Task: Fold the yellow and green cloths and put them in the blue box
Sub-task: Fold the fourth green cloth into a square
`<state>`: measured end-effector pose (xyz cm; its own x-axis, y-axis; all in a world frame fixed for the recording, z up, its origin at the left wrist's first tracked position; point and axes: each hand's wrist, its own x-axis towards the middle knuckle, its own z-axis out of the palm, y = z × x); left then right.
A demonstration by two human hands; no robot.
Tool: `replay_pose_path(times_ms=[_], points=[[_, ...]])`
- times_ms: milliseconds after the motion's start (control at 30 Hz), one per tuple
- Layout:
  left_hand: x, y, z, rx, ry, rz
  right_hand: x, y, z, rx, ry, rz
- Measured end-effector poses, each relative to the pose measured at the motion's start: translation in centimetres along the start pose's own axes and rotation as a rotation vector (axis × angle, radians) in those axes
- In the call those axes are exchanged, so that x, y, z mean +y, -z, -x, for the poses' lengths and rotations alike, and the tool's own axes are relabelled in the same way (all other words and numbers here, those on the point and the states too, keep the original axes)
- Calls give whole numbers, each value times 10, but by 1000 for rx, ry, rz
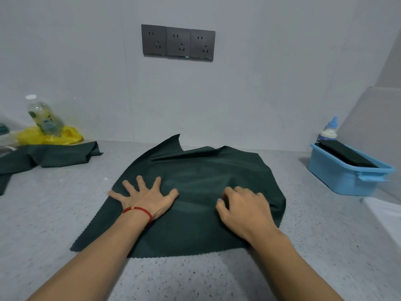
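Head view: left hand [145, 197] pressed flat, right hand [243, 206] curled, both on the spread dark green square cloth [195, 170], blue plastic box [347, 177] by the worktop's right edge.

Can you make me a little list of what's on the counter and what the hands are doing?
Spread cloth: green cloth, flat on the counter
Left hand: flat, fingers spread, presses the cloth
Right hand: fingers curled, on the cloth
Blue box: right side, dark folded cloth inside
Other green cloth: crumpled, far left
Yellow cloth: behind it, bottle on top
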<state>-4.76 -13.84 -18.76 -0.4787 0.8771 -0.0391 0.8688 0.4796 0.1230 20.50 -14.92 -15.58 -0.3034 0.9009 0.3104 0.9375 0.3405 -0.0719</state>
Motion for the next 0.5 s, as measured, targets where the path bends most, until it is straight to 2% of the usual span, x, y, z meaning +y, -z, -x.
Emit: replay_pose_path(times_ms=[100,200,367,500], points=[[5,-1,4,6,-11,-12,28,-7,-7,-178,-165,-57],[2,2,3,13,23,1,51,-12,-3,-184,-230,-208],[-4,3,-5,3,38,-11,96,-16,16,-317,-145,-126],[-2,2,-4,-8,7,-23,140,1,35,-410,-55,-158]])
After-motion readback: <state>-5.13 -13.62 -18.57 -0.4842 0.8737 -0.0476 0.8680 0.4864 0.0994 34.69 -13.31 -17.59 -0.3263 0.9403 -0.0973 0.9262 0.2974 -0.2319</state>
